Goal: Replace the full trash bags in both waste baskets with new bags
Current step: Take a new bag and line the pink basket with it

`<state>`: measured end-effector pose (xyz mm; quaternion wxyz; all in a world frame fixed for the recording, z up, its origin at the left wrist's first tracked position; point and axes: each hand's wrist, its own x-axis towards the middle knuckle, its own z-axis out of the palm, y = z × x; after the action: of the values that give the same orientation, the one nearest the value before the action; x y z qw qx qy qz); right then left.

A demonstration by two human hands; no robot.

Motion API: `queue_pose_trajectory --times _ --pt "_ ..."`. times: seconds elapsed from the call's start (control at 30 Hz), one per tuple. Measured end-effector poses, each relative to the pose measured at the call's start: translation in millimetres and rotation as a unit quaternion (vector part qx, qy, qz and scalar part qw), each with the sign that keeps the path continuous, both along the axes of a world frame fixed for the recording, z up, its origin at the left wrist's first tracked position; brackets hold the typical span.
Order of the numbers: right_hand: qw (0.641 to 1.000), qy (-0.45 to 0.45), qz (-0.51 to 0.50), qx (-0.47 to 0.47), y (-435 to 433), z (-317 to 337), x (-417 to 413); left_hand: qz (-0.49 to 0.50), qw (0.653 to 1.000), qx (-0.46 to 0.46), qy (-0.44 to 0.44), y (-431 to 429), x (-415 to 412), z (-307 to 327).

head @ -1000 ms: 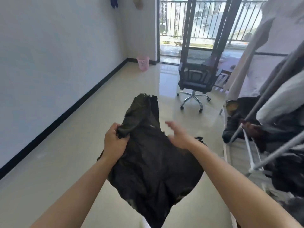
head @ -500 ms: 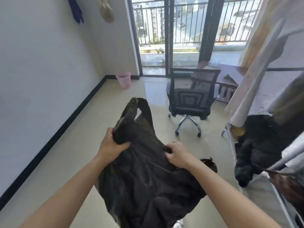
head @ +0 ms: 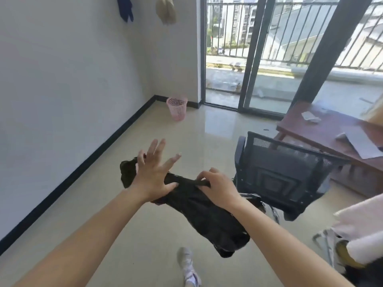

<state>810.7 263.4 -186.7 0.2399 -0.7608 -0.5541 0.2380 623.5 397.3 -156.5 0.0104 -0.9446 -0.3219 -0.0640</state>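
Left hand (head: 154,179) has let go, now fingers splayed wide over the black bag (head: 205,212); right hand (head: 217,188) pinches its edge. Pink basket (head: 177,108), unlined in the floor's far corner, now nearer — bag likely being opened for it.

Floor (head: 165,129): pale glossy tile, edged by a dark skirting along the wall. Stood on it: a pink basket (head: 177,108) near the far corner; a black mesh chair (head: 277,179) at right; a low wooden table (head: 335,131) beyond the chair, on which papers (head: 362,145) are laid; a white shoe (head: 187,266) at the bottom edge.
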Motion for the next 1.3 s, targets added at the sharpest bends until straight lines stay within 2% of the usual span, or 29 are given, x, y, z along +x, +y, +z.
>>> queue_pose_trajectory --times 0.07,0.17,0.3,0.4,0.6,0.7,0.8,0.97,1.03,1.13,1.3 --pt "0.999 -0.02 0.025 -0.002 54 -6 30 -0.006 0.996 0.026 0.086 53 36 -13" --pt "0.997 -0.068 0.031 -0.023 138 -14 79 0.027 0.994 -0.005 0.109 131 90 -27" --pt "0.989 -0.114 0.021 -0.093 244 -4 148 0.08 0.994 -0.076 -0.02 237 152 -26" --pt "0.967 -0.158 0.025 -0.197 313 5 206 0.116 0.985 -0.073 -0.103 317 191 -12" --pt "0.939 -0.176 0.006 -0.296 436 -8 293 0.147 0.979 -0.058 -0.132 448 253 -7" --pt "0.947 -0.132 0.015 -0.294 527 -37 333 0.137 0.981 -0.084 -0.112 529 294 -28" --pt "0.967 -0.095 -0.027 -0.233 626 -65 381 0.123 0.984 -0.122 -0.032 617 345 -43" --pt "0.978 -0.069 -0.097 -0.173 761 -65 455 0.125 0.976 -0.173 0.038 752 415 -43" --pt "0.979 -0.075 -0.053 -0.183 811 -53 480 0.145 0.979 -0.139 0.021 803 432 -39" --pt "0.969 -0.134 0.048 -0.201 880 -43 500 0.185 0.976 -0.108 -0.033 867 445 -40" --pt "0.954 -0.215 0.083 -0.192 991 -65 534 0.273 0.951 -0.122 -0.075 993 467 -64"
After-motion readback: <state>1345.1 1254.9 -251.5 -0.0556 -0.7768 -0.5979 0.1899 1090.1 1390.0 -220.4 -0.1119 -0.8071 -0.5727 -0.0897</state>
